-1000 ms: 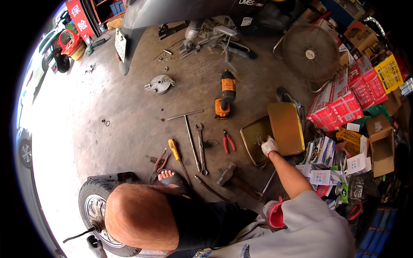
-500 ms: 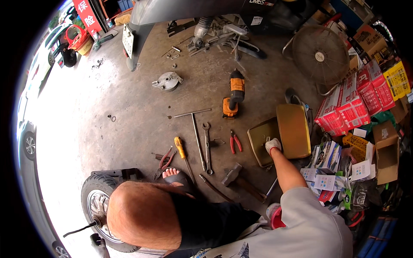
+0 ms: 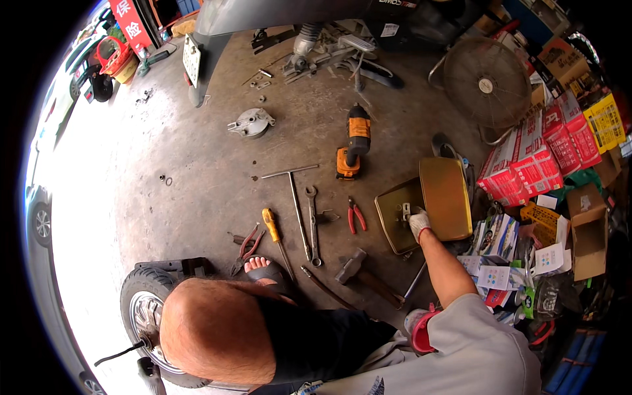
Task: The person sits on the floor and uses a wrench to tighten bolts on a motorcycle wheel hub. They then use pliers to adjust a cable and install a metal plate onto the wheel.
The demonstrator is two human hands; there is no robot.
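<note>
My right hand, in a white glove with a red cuff, is over an open rectangular metal tin. Its closed fingers hold a small silvery metal bracket, partly covered by the glove. The tin's yellowish lid stands at its right. At the lower left, my left hand wears a grey glove with dark fingertips. Its fingers look extended beside a small spoked-rim wheel, with nothing visible in them. A black rod sticks out from the wheel's hub.
On the floor lie a hammer, red-handled cutters, a wrench, a T-handle, a yellow screwdriver, pliers, a cordless driver and a brake plate. Boxes crowd the right, near a fan guard.
My right hand has shifted slightly within the tin, and more of the metal bracket now shows at its fingertips. The whole view has moved a little. My left hand stays beside the wheel.
</note>
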